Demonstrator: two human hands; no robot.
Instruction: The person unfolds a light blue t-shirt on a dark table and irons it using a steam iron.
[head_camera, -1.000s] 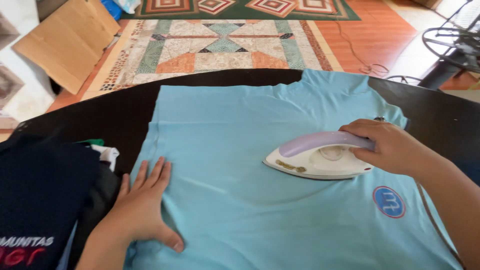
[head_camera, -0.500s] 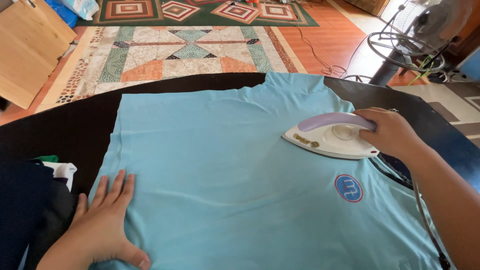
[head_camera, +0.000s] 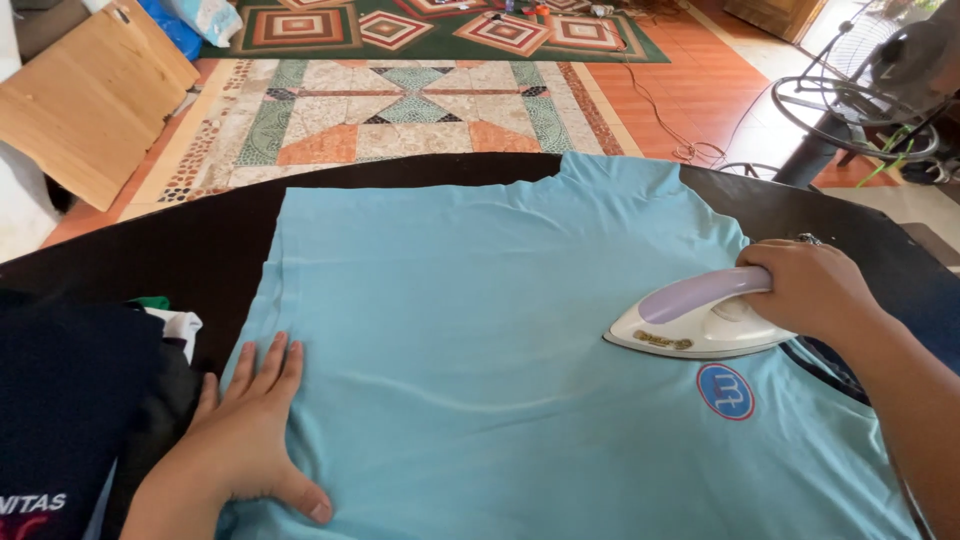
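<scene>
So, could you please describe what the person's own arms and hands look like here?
Both forearms are bare, with no sleeves, gloves or watch in view. The left hand shows no jewellery. The right hand seems to wear a small ring on one of its fingers, though it is too small to be sure.

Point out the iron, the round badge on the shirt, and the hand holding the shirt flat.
iron (head_camera: 690, 330), head view, on its white body.
round badge (head_camera: 725, 391), head view, at its centre.
left hand (head_camera: 245, 435), head view, on the back of the hand.
</scene>
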